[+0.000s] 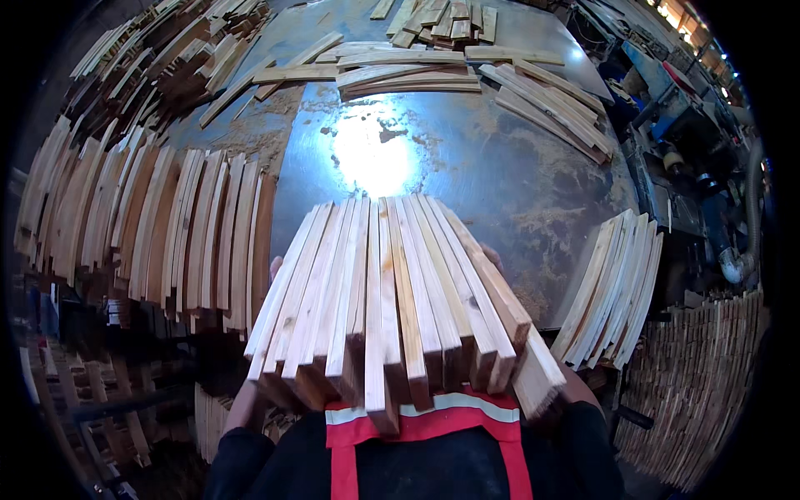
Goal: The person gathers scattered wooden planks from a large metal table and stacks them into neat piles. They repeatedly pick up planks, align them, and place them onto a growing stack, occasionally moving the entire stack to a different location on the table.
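A wide bundle of wooden slats (381, 292) lies side by side in front of my body, with the near ends over the table's front edge. My left hand (276, 267) presses against its left side; only a bit of the fingers shows past the wood. On the opposite side, fingertips of my right hand (492, 255) show beyond the outermost slat. Both hands are closed on the bundle from its sides, and the slats hide most of each. One slat at the right (540, 379) sits lower and slants away from the others.
A shiny metal table (450, 142) dusted with sawdust spreads ahead. Standing rows of slats (200, 225) line its left side, and a smaller bundle (610, 287) is at the right edge. Loose slats (408, 71) lie at the back. Machinery (692, 167) and a tall stack (692, 383) stand right.
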